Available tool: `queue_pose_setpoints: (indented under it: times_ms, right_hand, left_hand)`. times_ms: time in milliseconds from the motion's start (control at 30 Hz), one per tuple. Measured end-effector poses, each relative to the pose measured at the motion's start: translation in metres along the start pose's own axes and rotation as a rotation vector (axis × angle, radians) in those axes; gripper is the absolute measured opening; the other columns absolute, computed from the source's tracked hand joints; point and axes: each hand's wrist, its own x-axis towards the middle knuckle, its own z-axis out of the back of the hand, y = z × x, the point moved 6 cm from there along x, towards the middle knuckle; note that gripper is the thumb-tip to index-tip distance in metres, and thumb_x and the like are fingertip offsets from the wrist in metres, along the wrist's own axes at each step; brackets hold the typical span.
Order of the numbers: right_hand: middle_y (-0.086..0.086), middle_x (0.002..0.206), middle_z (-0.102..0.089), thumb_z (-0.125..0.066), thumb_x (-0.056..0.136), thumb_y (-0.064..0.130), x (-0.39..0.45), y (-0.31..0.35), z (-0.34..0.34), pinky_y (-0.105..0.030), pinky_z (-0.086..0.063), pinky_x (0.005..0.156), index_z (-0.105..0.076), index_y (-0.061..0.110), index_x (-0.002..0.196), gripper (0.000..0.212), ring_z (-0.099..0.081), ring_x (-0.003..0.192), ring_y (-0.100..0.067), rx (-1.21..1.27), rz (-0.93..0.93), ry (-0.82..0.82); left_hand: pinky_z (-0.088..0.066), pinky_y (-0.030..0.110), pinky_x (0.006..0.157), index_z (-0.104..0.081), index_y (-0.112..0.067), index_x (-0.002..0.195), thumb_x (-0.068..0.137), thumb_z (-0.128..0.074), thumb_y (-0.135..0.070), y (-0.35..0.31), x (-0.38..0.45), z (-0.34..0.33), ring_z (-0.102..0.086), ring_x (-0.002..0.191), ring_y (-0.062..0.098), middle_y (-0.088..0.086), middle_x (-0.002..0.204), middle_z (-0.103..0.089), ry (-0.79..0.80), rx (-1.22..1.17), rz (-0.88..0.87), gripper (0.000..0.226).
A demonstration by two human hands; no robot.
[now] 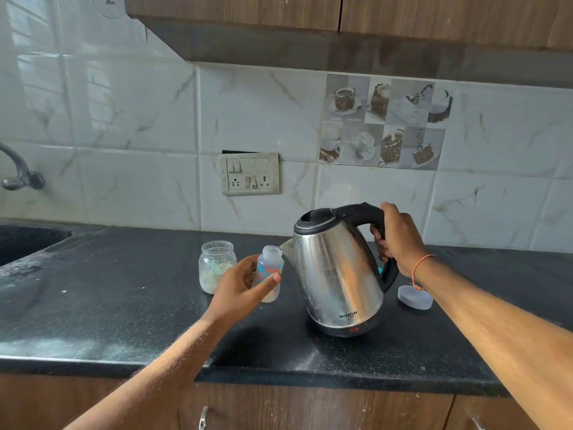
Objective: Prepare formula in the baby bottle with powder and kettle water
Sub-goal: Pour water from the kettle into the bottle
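Bottle (269, 272) first: we hold the small clear baby bottle upright over the black counter (130, 311), its mouth open at the top, with a pale layer at its bottom. Our left hand (240, 288) grips it from the left side, the fingers curled behind the bottle and the thumb lying across its front over the orange and blue print.

Just to the right of the bottle mouth is the spout of the steel kettle (336, 271). The spout almost touches the rim; we cannot tell if water is running. The kettle leans a little toward the bottle and its lid is closed. Our right hand (395, 240) is wrapped tightly around the black handle, with an orange thread on the wrist.

Behind the left hand stands a glass jar (216, 265) without lid, holding pale powder and a small scoop. To the right of the kettle, near the right forearm, a round bluish cap (415, 297) lies on the counter. On the tiled wall behind is a switch panel (250, 173), and at the far left we see a sink (28, 240) and a tap (18, 172).
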Motion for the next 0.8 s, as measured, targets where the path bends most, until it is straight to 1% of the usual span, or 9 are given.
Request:
queue_pose_setpoints:
  times_ms: [100,233,333,400,533,700,800]
  right_hand:
    - [-0.005,0.047,-0.03,-0.033,0.105,0.046,0.002,0.007,-0.008,-0.029,-0.025,0.049,-0.048,0.005,0.063,0.06,-0.027,0.042,-0.021,-0.036,0.013,0.025]
    - [-0.007,0.049,-0.031,-0.034,0.103,0.047,0.003,0.017,-0.017,-0.028,-0.026,0.049,-0.049,0.005,0.064,0.059,-0.027,0.043,-0.021,-0.078,0.047,0.051]
    - [-0.006,0.049,-0.032,-0.034,0.102,0.047,0.003,0.022,-0.021,-0.026,-0.026,0.047,-0.049,0.007,0.06,0.06,-0.028,0.042,-0.021,-0.096,0.062,0.057]
    - [-0.006,0.049,-0.033,-0.034,0.102,0.047,0.003,0.024,-0.023,-0.026,-0.026,0.047,-0.049,0.009,0.059,0.06,-0.028,0.043,-0.021,-0.106,0.068,0.06]
    - [-0.005,0.05,-0.034,-0.035,0.101,0.047,0.002,0.027,-0.026,-0.027,-0.025,0.048,-0.049,0.01,0.058,0.059,-0.028,0.044,-0.02,-0.115,0.074,0.068]
    - [-0.005,0.049,-0.034,-0.034,0.101,0.048,0.002,0.029,-0.028,-0.027,-0.026,0.048,-0.049,0.011,0.058,0.059,-0.028,0.044,-0.021,-0.131,0.078,0.073]
    - [-0.004,0.048,-0.036,-0.034,0.101,0.047,0.002,0.031,-0.03,-0.027,-0.027,0.049,-0.049,0.012,0.056,0.059,-0.03,0.043,-0.02,-0.143,0.085,0.081]
  left_hand:
    - [-0.064,0.032,0.096,-0.072,-0.024,0.133,0.097,-0.084,-0.024,0.004,0.0,0.008,-0.08,0.112,0.014,-0.009,0.118,-0.084,-0.002,0.013,0.005,0.038]
    - [-0.064,0.028,0.096,-0.07,-0.031,0.133,0.097,-0.085,-0.02,0.006,-0.002,0.017,-0.08,0.112,0.01,-0.013,0.119,-0.083,0.007,0.034,0.014,0.041]
    - [-0.064,0.03,0.1,-0.07,-0.022,0.139,0.096,-0.085,-0.02,0.009,-0.003,0.022,-0.079,0.114,0.011,-0.012,0.12,-0.083,0.001,0.045,0.014,0.046]
    - [-0.064,0.035,0.102,-0.07,-0.018,0.142,0.095,-0.086,-0.023,0.011,-0.004,0.025,-0.079,0.115,0.011,-0.01,0.122,-0.083,-0.006,0.062,0.016,0.05]
    - [-0.064,0.042,0.103,-0.069,-0.019,0.143,0.093,-0.088,-0.03,0.014,-0.006,0.027,-0.079,0.116,0.013,-0.009,0.123,-0.083,-0.002,0.085,0.016,0.054]
    - [-0.064,0.04,0.103,-0.069,-0.023,0.142,0.089,-0.087,-0.039,0.011,-0.008,0.027,-0.079,0.116,0.011,-0.013,0.123,-0.082,0.006,0.087,0.006,0.058]
    - [-0.064,0.039,0.103,-0.069,-0.021,0.142,0.089,-0.088,-0.04,0.013,-0.009,0.028,-0.078,0.117,0.011,-0.013,0.123,-0.082,0.013,0.091,-0.003,0.059]
